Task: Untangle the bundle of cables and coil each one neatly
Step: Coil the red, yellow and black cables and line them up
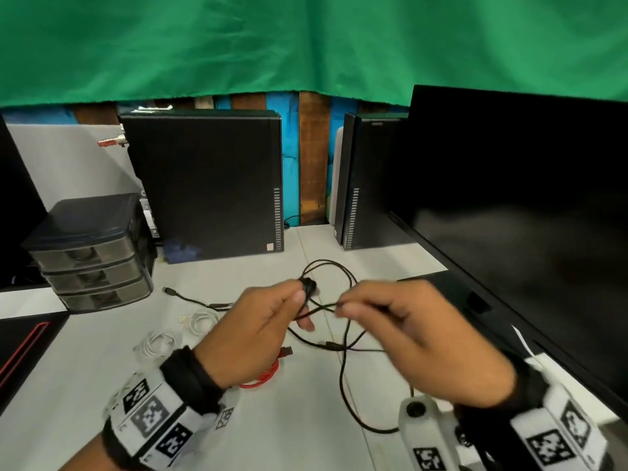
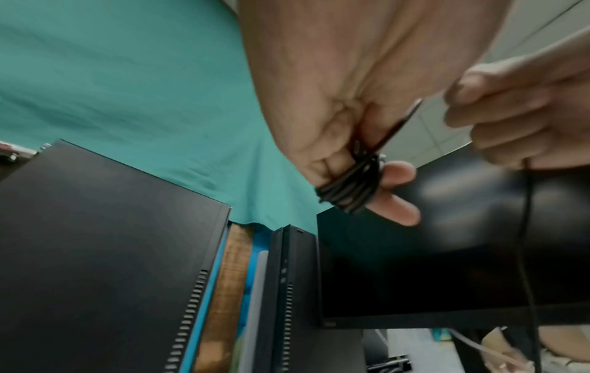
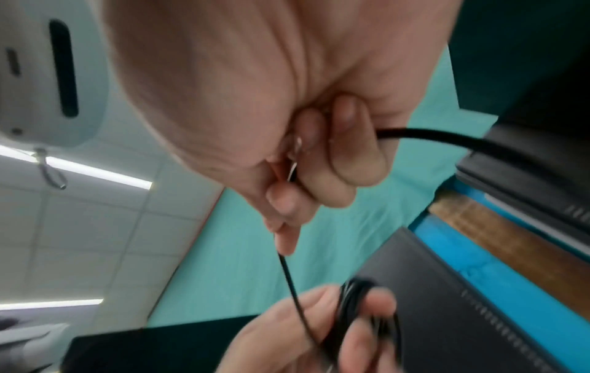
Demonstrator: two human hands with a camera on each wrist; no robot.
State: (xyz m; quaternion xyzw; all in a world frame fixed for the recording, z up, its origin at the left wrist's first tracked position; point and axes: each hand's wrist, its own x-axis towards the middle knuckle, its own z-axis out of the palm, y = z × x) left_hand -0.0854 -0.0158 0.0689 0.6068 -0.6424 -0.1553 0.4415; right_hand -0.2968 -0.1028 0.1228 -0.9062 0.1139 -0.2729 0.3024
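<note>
Above the white desk, my left hand (image 1: pixel 272 321) grips a small tight coil of black cable (image 2: pixel 348 186), wound round its fingers. To its right, my right hand (image 1: pixel 390 321) pinches the free run of the same black cable (image 3: pixel 289 275), which stretches between both hands. The remaining black cable (image 1: pixel 343 368) loops loosely over the desk below and behind the hands. A red cable (image 1: pixel 268 372) lies partly hidden under my left wrist. Two coiled white cables (image 1: pixel 200 319) (image 1: pixel 154 345) rest on the desk to the left. Another black cable (image 1: pixel 190 297) lies beyond them.
A large dark monitor (image 1: pixel 530 205) stands at the right, close to my right hand. Two black computer towers (image 1: pixel 207 181) (image 1: pixel 363 185) stand at the back. A small drawer unit (image 1: pixel 91 253) sits at the left. A green cloth (image 1: pixel 306 42) hangs behind.
</note>
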